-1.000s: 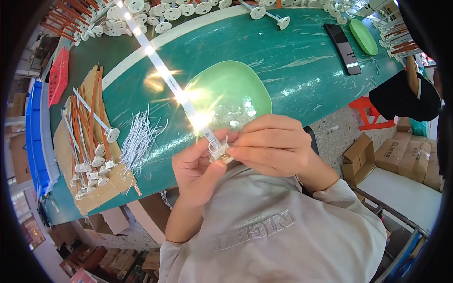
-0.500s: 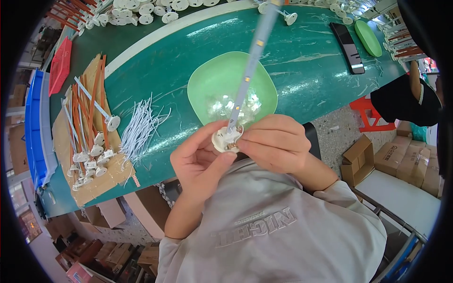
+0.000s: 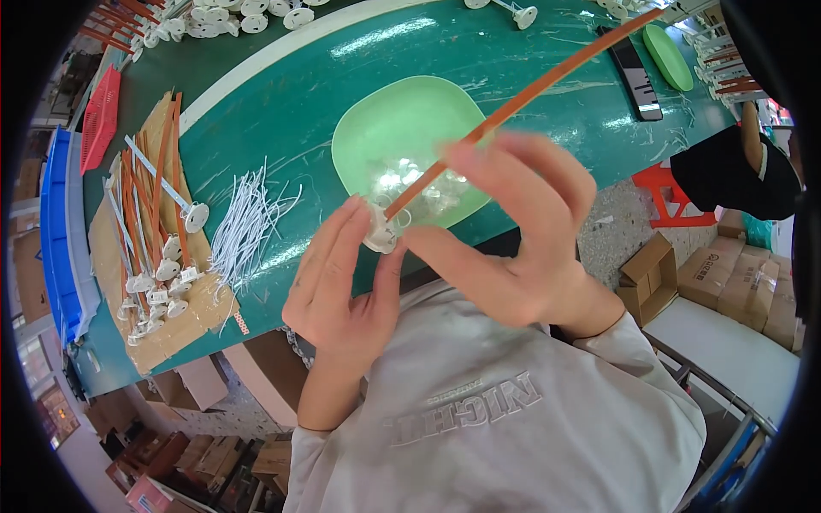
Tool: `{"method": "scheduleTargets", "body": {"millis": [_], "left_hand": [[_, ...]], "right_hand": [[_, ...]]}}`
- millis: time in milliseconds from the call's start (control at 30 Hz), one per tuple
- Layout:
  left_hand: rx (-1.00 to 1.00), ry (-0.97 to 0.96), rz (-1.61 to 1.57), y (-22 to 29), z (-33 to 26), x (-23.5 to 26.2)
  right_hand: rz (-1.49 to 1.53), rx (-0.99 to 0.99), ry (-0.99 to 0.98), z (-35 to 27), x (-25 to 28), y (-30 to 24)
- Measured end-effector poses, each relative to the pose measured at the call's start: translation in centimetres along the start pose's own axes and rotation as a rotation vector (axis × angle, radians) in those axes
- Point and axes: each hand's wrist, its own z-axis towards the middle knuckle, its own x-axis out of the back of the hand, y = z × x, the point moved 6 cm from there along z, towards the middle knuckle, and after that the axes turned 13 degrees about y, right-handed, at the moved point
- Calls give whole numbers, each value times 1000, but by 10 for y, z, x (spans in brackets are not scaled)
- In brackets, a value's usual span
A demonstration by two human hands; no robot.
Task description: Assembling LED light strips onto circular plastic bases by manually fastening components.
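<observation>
My left hand (image 3: 338,286) pinches a white round lamp base (image 3: 379,237) between thumb and fingers, in front of my body. From that base a long LED strip (image 3: 547,83) slants up to the right, its brown side facing me. My right hand (image 3: 534,231) is open, thumb and fingers spread apart. Its thumb tip is close to the base, and its blurred forefinger lies by the strip. Just beyond, a green basin (image 3: 363,111) holds shiny clear plastic pieces (image 3: 428,190), partly hidden by my hands and the strip.
Left of the basin lie a bundle of white wires (image 3: 248,227) and cardboard (image 3: 184,321) with several lamp strips (image 3: 158,192). A red basket (image 3: 101,120) and blue tray (image 3: 58,231) stand far left. At far right are a phone (image 3: 637,81), green dish (image 3: 667,58) and another person (image 3: 727,171).
The strip has turned from its LED side to its brown side and now leans farther right. My right hand has let go of the base and spread its fingers.
</observation>
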Motion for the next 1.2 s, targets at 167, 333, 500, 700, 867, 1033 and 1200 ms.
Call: {"method": "scheduleTargets", "body": {"millis": [167, 333, 500, 700, 867, 1033, 1200], "left_hand": [[-28, -46, 26, 8, 2, 0], [-15, -102, 4, 10, 1, 1], [-38, -124, 9, 13, 4, 0], [7, -132, -19, 2, -1, 0], [178, -160, -104, -11, -12, -2], [732, -117, -532, -31, -24, -6], [899, -104, -883, -36, -28, -8]], "right_hand": [[-53, 123, -39, 0, -12, 0], [49, 104, -21, 2, -14, 0], [49, 202, 31, -5, -12, -3], [24, 53, -193, -6, -18, -3], [74, 66, -127, -6, -14, -3], [99, -9, 39, 0, 6, 11], [33, -252, 214, -17, 21, 58]]}}
